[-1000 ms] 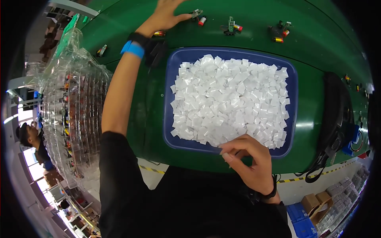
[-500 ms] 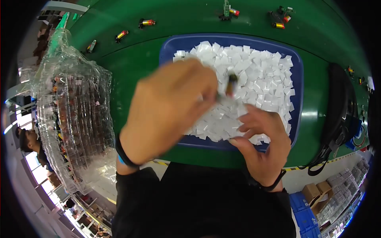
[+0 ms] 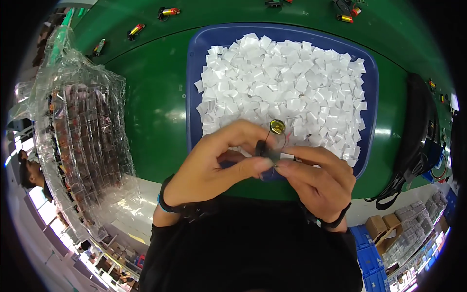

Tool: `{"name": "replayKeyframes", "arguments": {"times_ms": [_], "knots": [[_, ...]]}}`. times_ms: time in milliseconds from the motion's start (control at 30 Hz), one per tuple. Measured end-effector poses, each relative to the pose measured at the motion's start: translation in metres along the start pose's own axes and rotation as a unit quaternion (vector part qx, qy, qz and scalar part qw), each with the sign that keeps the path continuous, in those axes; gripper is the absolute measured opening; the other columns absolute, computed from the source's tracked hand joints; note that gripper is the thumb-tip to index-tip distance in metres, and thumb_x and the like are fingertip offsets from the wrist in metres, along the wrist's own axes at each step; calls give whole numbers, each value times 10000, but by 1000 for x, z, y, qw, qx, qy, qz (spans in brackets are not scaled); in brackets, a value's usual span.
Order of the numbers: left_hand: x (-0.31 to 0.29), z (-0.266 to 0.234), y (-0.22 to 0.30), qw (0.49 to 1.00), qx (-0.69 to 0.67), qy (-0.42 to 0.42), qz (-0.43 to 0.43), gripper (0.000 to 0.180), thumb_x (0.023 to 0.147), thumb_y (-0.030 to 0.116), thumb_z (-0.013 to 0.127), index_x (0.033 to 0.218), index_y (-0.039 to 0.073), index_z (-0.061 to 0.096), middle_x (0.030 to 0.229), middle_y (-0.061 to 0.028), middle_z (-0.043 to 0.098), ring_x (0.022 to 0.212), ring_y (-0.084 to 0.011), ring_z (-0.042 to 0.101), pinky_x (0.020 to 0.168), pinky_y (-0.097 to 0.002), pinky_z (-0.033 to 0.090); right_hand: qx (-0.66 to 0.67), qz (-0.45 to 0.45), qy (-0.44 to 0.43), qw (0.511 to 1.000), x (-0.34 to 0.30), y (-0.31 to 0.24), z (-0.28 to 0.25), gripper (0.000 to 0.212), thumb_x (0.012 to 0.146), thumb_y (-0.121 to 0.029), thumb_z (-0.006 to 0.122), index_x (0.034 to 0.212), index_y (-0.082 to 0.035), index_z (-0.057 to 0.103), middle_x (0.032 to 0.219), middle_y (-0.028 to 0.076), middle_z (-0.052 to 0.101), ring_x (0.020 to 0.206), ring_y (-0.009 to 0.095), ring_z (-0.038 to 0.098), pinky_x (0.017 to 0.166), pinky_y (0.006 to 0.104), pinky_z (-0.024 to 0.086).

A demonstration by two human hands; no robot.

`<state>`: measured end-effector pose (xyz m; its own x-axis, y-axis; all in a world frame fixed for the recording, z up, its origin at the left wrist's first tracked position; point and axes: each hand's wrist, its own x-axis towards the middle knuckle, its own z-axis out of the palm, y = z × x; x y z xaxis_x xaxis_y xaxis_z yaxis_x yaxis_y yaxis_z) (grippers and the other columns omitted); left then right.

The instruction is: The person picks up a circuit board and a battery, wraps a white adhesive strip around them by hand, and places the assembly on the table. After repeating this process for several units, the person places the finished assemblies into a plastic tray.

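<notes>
Wired part (image 3: 262, 147): hung over the near side of the tub, black and grey, partly hidden and blurred.
Round yellow piece (image 3: 277, 127): stood out beyond the fingertips, apparently joined to the wired part.
Left fingers (image 3: 254, 167): pinched the wired part, thumb nearest the body.
Right fingers (image 3: 297, 171): closed on a small white square (image 3: 287, 156), close beside the wired part; could not tell whether touching.
Step between fingertips: looked like bringing the white square up to the wired part.
Next move over the tub: seemed to call for a steady left pinch, careful lining-up on the right, and wires (image 3: 284, 141) kept clear.
Blue tub (image 3: 192, 107): rested on the green tabletop (image 3: 155, 97), heaped with white squares (image 3: 282, 87).
Red-and-yellow batteries (image 3: 170, 11): lay scattered past the tub's far edge.
Plastic-wrapped stack (image 3: 90, 136): stood at far left.
Black bag (image 3: 417, 136): lay to the right.
</notes>
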<state>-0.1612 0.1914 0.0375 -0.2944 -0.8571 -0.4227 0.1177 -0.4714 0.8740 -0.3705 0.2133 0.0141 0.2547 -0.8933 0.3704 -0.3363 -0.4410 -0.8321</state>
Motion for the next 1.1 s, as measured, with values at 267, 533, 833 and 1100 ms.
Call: {"name": "replayKeyframes", "arguments": {"times_ms": [267,533,833,1100], "knots": [[-4,0,-4,945,316,-46,63,243,917,48,683,1141,7,599,1013,-96,654,776,-137,640,685,-259,535,-57,154,-10,986,3,0,-2,175,747,68,792,889,-7,721,901,106,669,738,184,647,596,255,524],[-7,-2,-14,980,177,-44,81,186,924,67,688,1090,40,607,846,-45,636,659,-100,583,610,-243,469,-163,210,-76,961,17,1,-21,283,841,31,721,1118,-17,691,1099,103,628,787,148,628,641,254,520],[-6,0,-17,981,182,-30,61,176,916,21,641,1074,42,564,788,-32,623,614,-93,550,579,-245,424,226,259,-145,928,8,0,-20,389,800,-32,793,1165,-25,661,1024,93,654,867,164,647,744,275,520],[-3,2,-9,962,258,-92,22,194,913,-43,605,1101,-11,567,887,-51,609,722,-68,528,649,-225,444,118,212,-104,965,11,-5,-16,336,759,-15,816,1059,-28,665,1008,90,647,863,177,640,740,282,516]]}}
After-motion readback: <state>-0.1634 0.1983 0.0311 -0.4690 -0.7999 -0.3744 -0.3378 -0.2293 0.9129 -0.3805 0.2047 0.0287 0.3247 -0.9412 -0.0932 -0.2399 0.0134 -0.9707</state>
